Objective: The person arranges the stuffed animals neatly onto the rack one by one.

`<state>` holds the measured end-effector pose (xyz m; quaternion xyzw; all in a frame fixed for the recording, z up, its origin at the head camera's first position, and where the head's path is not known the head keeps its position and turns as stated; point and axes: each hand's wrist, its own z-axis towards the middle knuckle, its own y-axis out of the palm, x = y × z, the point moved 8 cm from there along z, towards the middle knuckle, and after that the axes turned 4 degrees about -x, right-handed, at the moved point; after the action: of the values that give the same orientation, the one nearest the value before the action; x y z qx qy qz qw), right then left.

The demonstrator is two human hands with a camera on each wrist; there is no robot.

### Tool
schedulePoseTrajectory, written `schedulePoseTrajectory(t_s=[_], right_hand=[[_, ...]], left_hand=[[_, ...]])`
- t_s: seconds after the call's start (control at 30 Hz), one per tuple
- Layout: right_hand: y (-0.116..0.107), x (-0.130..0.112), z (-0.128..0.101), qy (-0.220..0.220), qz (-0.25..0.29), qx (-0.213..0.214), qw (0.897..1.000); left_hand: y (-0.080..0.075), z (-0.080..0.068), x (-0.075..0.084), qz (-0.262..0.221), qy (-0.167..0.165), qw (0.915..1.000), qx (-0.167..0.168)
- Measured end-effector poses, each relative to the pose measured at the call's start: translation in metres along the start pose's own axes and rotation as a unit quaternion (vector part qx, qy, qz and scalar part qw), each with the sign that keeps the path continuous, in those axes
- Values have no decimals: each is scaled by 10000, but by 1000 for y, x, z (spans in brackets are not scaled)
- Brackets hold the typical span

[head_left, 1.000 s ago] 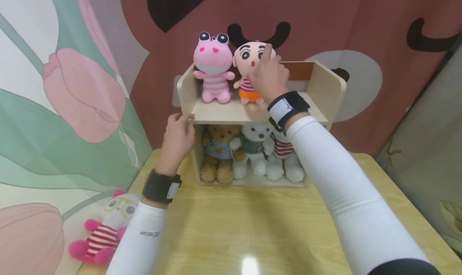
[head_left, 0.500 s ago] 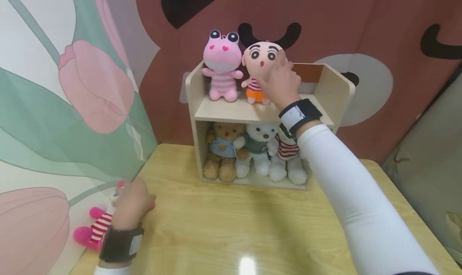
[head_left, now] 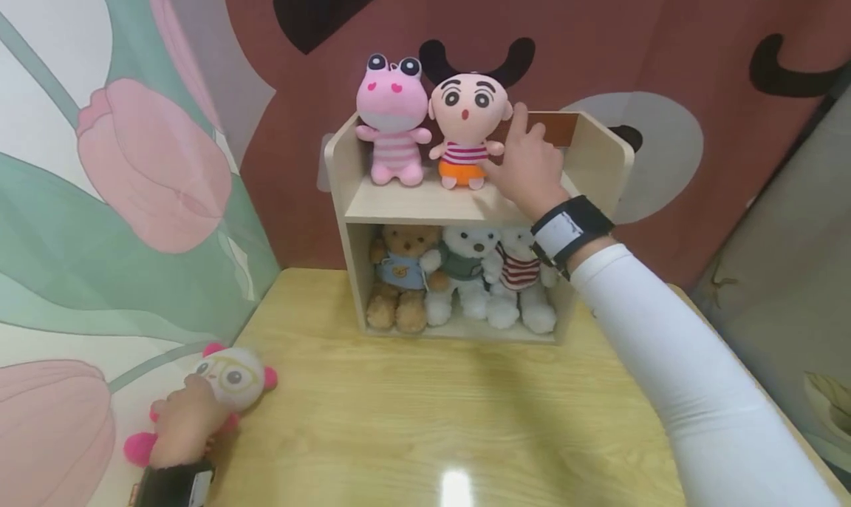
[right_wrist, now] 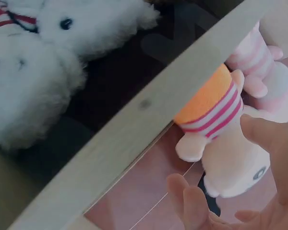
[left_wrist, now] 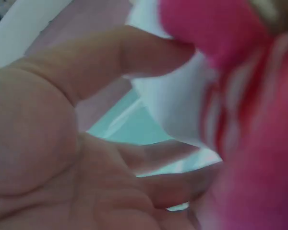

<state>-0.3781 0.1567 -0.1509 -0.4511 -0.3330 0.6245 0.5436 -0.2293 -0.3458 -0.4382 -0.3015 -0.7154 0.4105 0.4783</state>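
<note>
The pink doll (head_left: 219, 389) lies at the 8 o'clock corner of the surface (head_left: 425, 418), its white goggle-eyed head toward the shelf and its pink feet toward the wall. The left hand (head_left: 182, 422) lies over its striped body; in the left wrist view the fingers (left_wrist: 149, 48) are curled round the blurred pink and striped plush (left_wrist: 249, 115), holding it.

The right hand (head_left: 528, 163) is up at the 12 o'clock end, at the top board of the shelf (head_left: 412, 204), just beside the boy doll (head_left: 467, 126), on that doll's 3 o'clock side. Its fingers (right_wrist: 192, 206) are spread and relaxed and hold nothing; the thumb is near the doll's arm, and whether it touches I cannot tell.

The boy doll sits upright in a striped top and orange shorts, with a pink frog (head_left: 394, 119) touching it at 9 o'clock. In the compartment below sit three bears in a row: a brown bear (head_left: 399, 278) at 9 o'clock, a white bear (head_left: 465, 274) in the middle, and a striped bear (head_left: 521, 278) at 3 o'clock.
</note>
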Motion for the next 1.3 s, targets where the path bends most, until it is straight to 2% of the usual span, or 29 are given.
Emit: schedulePoseTrajectory(t_s=[0.17,0.23,0.33,0.43,0.5,0.57,0.63,0.7,0.8,0.9,1.03,1.13,1.2,1.3], right_hand=[[-8,22,-13,-6,-2,-45,10000],[-12,31,-20,-41,24,-74,10000],[-22,44,-33,-71,31,-10,10000],[-37,57,-47,-201,-48,439,9988],[-51,66,-56,-326,-142,1012,9942],[-64,76,-64,-417,-286,1633,9853],[-72,88,-68,-327,-339,1891,9808],[-74,102,-66,-99,-250,1698,9851],[-67,121,-62,247,-28,908,9956],[-60,131,-59,299,213,457,9983],[-55,136,-62,120,395,497,9979],[-49,133,-63,44,528,472,9975],[-45,129,-61,7,626,431,9971],[-42,124,-59,-3,656,420,9970]], left_hand=[[4,1,-8,-200,-69,9998,-13],[6,3,-7,-295,-92,9995,15],[5,6,-2,-228,65,9995,222],[5,7,1,-123,191,9993,290],[6,6,1,-50,287,9993,225],[6,4,3,9,425,9989,173],[5,1,6,23,564,9983,161],[3,-3,13,-4,737,9970,222],[-3,-12,33,-159,966,9944,397],[-10,-27,61,-495,1305,9890,494],[-17,-54,105,-821,1804,9786,550],[-21,-80,137,-984,2136,9690,753],[-23,-97,159,-1121,2341,9616,897],[-24,-122,198,-1499,2675,9473,925]])
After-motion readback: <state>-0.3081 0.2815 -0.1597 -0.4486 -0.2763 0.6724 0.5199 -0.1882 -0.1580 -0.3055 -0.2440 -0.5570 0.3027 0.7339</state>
